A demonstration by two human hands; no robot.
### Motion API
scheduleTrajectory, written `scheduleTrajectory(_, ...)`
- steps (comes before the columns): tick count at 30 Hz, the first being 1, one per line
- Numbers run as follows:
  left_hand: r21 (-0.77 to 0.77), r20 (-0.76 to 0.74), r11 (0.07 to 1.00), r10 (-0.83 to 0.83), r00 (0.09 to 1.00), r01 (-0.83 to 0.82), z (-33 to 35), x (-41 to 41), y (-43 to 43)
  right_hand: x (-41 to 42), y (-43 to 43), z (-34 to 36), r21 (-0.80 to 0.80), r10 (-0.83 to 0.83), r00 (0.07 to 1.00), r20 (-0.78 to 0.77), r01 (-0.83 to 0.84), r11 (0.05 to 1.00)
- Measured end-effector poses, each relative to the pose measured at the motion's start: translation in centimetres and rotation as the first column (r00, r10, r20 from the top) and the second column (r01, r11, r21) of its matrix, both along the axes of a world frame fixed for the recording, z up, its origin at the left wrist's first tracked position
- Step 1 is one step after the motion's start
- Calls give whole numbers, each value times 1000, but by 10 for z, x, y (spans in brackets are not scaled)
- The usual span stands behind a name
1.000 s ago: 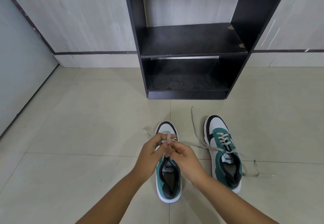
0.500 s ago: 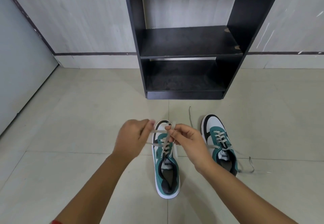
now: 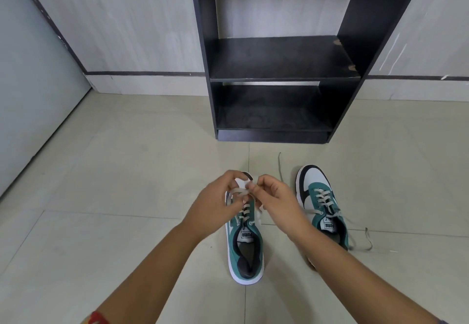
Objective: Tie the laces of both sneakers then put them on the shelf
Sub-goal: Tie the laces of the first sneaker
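Observation:
Two green, white and black sneakers stand on the tiled floor, toes toward the shelf. Over the toe of the left sneaker (image 3: 245,252), my left hand (image 3: 215,204) and my right hand (image 3: 276,201) sit close together, each pinching its grey laces (image 3: 237,191). The right sneaker (image 3: 321,204) lies beside my right wrist, its laces (image 3: 360,237) loose and trailing over the floor. A black open shelf unit (image 3: 281,59) stands against the wall just beyond the shoes.
A pale wall with a dark stripe runs behind the shelf unit. A grey door panel (image 3: 33,90) closes the left side. Light floor tiles (image 3: 114,171) stretch around the sneakers.
My hands were spread apart pulling the left sneaker's laces half a second ago; they have since come back together over its toe, still holding the laces.

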State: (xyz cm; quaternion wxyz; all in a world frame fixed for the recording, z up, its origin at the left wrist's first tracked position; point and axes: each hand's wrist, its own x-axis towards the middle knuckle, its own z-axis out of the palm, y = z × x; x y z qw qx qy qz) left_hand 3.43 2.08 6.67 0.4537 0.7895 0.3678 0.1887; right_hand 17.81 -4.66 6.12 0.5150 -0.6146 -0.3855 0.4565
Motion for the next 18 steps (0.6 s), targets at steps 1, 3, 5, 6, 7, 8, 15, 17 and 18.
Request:
scheduleTrajectory(1, 84, -22, 996, 14, 1000, -12, -1, 2, -3, 0, 0, 0, -13, -32, 999, -17, 32, 999)
scheduleTrajectory(3, 341, -74, 940, 30, 997, -3, -4, 4, -8, 2, -1, 1, -66, -57, 995, -76, 52, 996)
scheduleTrajectory(5, 642, -158, 762, 21, 987, 86, -10, 2, -7, 2, -1, 0, -140, -37, 991, -127, 19, 990)
scheduleTrajectory(6, 754, -177, 644, 13, 984, 127, -15, 0, -6, 2, -1, 2, -184, -24, 988, -152, -4, 983)
scheduleTrajectory(7, 829, -174, 540, 4, 985, 145, -19, -2, -3, 3, -1, 2, -226, -10, 985, -174, -30, 974)
scheduleTrajectory(8, 878, -161, 456, -6, 987, 146, -22, -3, -1, 4, -1, 3, -263, -4, 979, -205, -52, 963)
scheduleTrajectory(15, 275, -156, 961, 39, 987, 6, -19, 1, -7, 13, -5, 3, -206, 22, 998, -62, -35, 978)
scheduleTrajectory(17, -326, -81, 942, 54, 995, -78, -13, 3, -2, 15, -10, 4, -137, 123, 992, 13, -120, 983)
scheduleTrajectory(18, -476, -75, 875, 63, 995, -91, -10, 3, 0, 14, -14, 3, -111, 166, 983, 73, -158, 981)
